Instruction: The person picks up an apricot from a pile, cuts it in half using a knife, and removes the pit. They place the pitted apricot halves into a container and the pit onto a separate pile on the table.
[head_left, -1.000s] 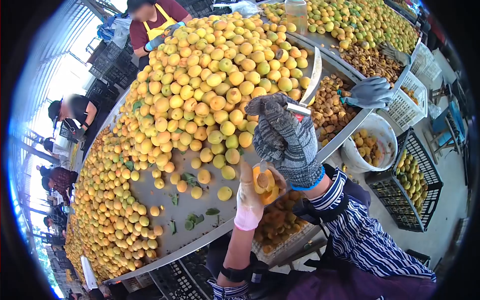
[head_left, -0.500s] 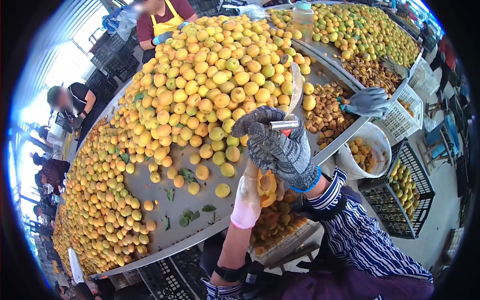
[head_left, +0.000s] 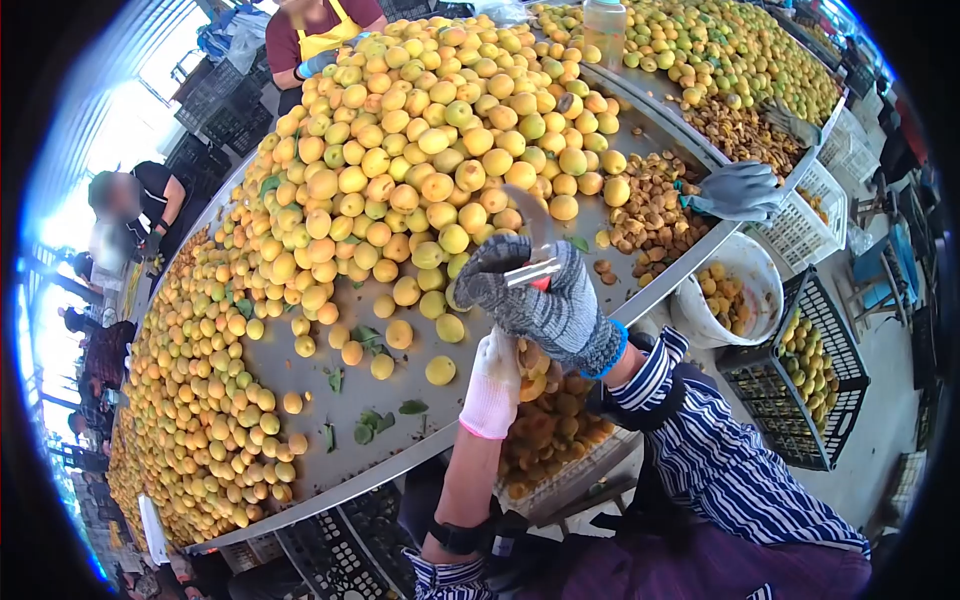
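My right hand [head_left: 540,300], in a grey knitted glove with a blue cuff, is closed around a knife with a curved blade [head_left: 535,218]. A bit of its metal and red handle [head_left: 533,272] shows between the fingers. Just below is my left hand [head_left: 493,385], in a white glove with a pink cuff. Its fingers are hidden behind the grey glove, so I cannot tell what they hold. Opened apricot halves [head_left: 555,440] fill a pale crate [head_left: 570,492] under my hands. A large heap of whole apricots [head_left: 400,170] lies beyond them on the metal table [head_left: 300,370].
Apricot pits [head_left: 655,215] are piled on the right, beside a grey-blue glove [head_left: 738,192]. A white bucket [head_left: 690,320] and a black crate [head_left: 800,400] of fruit stand at my right. Across the table are a person in a yellow apron [head_left: 325,40] and a bottle [head_left: 604,35].
My right hand has shifted slightly left and down with the knife, and the blade now leans left rather than right. The cut apricot showing beside my left glove is now mostly covered.
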